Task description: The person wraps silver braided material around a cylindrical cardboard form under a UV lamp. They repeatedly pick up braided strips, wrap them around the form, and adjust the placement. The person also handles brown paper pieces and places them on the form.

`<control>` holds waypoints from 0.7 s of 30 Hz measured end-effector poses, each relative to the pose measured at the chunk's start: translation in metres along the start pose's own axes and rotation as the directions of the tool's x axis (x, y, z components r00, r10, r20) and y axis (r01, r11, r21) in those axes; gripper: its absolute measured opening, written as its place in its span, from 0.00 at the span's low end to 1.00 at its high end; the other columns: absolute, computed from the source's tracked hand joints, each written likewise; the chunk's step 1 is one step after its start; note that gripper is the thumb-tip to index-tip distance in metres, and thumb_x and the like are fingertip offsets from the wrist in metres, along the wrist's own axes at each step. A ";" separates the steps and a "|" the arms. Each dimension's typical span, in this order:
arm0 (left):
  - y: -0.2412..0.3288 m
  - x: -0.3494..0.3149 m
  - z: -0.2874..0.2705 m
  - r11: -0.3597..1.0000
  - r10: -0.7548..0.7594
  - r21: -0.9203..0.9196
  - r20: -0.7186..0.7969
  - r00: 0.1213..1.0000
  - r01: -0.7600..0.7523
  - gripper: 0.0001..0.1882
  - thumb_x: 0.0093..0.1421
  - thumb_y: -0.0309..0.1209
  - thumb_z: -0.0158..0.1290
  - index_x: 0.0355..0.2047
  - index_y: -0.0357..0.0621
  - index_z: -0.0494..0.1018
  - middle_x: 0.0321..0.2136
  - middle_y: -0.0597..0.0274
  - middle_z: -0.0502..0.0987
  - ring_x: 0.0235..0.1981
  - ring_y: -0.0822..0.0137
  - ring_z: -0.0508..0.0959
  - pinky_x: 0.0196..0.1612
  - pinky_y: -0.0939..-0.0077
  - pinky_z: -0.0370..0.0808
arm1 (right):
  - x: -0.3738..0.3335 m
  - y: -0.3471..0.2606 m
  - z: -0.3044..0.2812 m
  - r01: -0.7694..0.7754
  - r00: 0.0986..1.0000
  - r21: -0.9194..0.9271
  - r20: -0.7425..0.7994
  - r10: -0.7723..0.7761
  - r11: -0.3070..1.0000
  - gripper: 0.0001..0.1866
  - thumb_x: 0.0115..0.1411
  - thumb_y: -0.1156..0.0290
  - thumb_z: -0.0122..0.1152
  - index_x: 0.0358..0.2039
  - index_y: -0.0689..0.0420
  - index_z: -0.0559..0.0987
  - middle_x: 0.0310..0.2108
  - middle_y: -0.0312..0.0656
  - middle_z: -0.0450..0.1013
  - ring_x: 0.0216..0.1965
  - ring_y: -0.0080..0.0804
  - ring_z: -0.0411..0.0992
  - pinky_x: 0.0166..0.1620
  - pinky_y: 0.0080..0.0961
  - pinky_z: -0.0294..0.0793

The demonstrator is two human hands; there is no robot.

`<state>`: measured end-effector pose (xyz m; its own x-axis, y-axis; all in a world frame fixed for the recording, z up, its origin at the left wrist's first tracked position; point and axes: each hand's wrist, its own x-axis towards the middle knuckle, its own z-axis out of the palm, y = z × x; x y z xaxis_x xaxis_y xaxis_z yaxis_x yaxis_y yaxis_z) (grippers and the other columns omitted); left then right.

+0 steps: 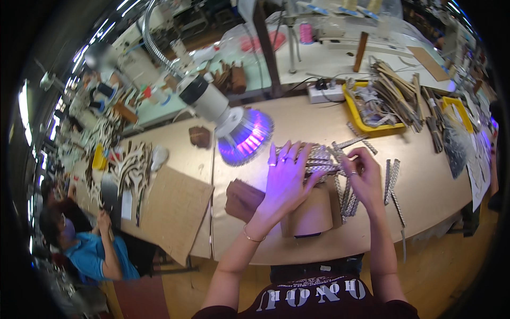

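Note:
My left hand [287, 175] lies with fingers spread over a bundle of snakeskin-patterned strips [320, 158], pressing it from above. The bundle rests on a rounded brown block [308, 212] near the table's front edge. At the bundle's right side, my right hand [367, 178] is closed in a pinch at the end of a patterned strip [338, 152]; the fingertips partly hide it. More patterned strips [349, 199] lie loose under and beside my right hand. A lamp with a finned head [247, 137] casts violet light on my left hand.
Stacked brown pieces [243, 199] lie left of the block, a cardboard sheet [178, 207] farther left. A yellow tray [366, 125] of strips and a power strip [325, 93] stand at the back. A co-worker in a blue shirt [101, 255] sits at the left.

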<state>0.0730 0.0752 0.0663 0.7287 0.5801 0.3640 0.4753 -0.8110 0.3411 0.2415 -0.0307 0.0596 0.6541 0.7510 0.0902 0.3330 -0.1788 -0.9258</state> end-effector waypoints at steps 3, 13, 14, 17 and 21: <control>-0.004 -0.010 -0.007 0.999 -0.025 -0.037 -0.091 0.996 0.021 0.33 0.61 0.48 0.52 0.61 0.44 0.61 0.61 0.48 0.62 0.64 0.48 0.59 0.66 0.42 0.44 | -0.015 0.006 -0.019 0.082 0.995 0.001 -0.058 -0.082 0.997 0.07 0.61 0.71 0.62 0.31 0.60 0.75 0.20 0.29 0.69 0.22 0.13 0.62 0.26 0.14 0.61; -0.053 -0.137 -0.030 0.954 -0.291 -0.089 -0.060 0.955 0.285 0.12 0.55 0.27 0.59 0.41 0.43 0.76 0.43 0.55 0.75 0.51 0.51 0.73 0.59 0.53 0.65 | -0.068 0.007 -0.053 -0.063 0.998 0.017 0.003 0.062 0.998 0.06 0.60 0.74 0.62 0.29 0.61 0.74 0.22 0.29 0.68 0.24 0.15 0.62 0.29 0.15 0.62; -0.053 -0.147 -0.028 0.963 -0.268 -0.043 -0.028 0.963 0.267 0.12 0.54 0.27 0.60 0.40 0.43 0.76 0.42 0.55 0.74 0.50 0.51 0.73 0.58 0.53 0.66 | -0.073 0.001 -0.051 0.016 0.988 0.026 0.151 -0.019 1.000 0.06 0.59 0.73 0.63 0.29 0.60 0.75 0.22 0.31 0.69 0.24 0.18 0.64 0.29 0.17 0.63; -0.050 -0.164 -0.017 0.986 -0.150 0.072 0.014 0.989 0.148 0.12 0.53 0.28 0.60 0.39 0.43 0.77 0.43 0.54 0.74 0.49 0.52 0.73 0.54 0.57 0.69 | -0.088 -0.023 -0.033 0.234 0.777 0.085 0.582 -0.239 0.968 0.08 0.58 0.68 0.63 0.32 0.58 0.77 0.25 0.38 0.73 0.27 0.30 0.70 0.33 0.25 0.67; -0.052 -0.166 -0.007 0.987 -0.141 0.082 0.044 0.989 0.137 0.13 0.53 0.28 0.60 0.40 0.43 0.77 0.44 0.54 0.74 0.48 0.52 0.74 0.49 0.60 0.72 | -0.100 -0.048 0.005 0.387 0.307 0.170 0.903 -0.300 0.906 0.14 0.61 0.57 0.60 0.37 0.55 0.78 0.29 0.42 0.75 0.34 0.40 0.74 0.40 0.36 0.70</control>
<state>-0.0763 0.0217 -0.0055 0.6755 0.6846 0.2740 0.6094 -0.7275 0.3153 0.1570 -0.0940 0.0932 -0.5125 0.8583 -0.0260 0.4397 0.2363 -0.8665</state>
